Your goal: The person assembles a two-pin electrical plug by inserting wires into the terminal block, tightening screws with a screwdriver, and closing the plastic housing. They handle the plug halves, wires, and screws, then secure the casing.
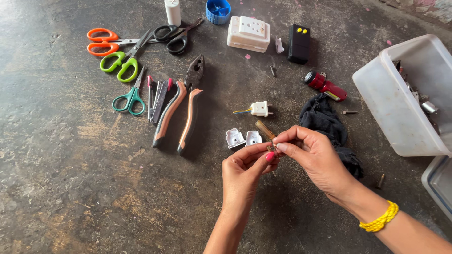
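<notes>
Pinching a small amber tester (264, 129) between both hands (245, 169) (316, 153) over the floor (70, 188), plug shells (243, 138) lying opened just beside, wired plug core (259, 109) sitting apart, nothing getting reassembled yet.

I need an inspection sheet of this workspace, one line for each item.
Surface: dark, stained floor.
Job's things: small amber-handled tool pinched by both hands; two white plug shells beside them.
Clutter: scissors, pliers, white socket, black box, red torch, black cloth.
Grippers: left hand and right hand, fingertips together on the tool.
Cables: short wires on a white plug.
Surroundings: plastic bin with metal parts.
</notes>
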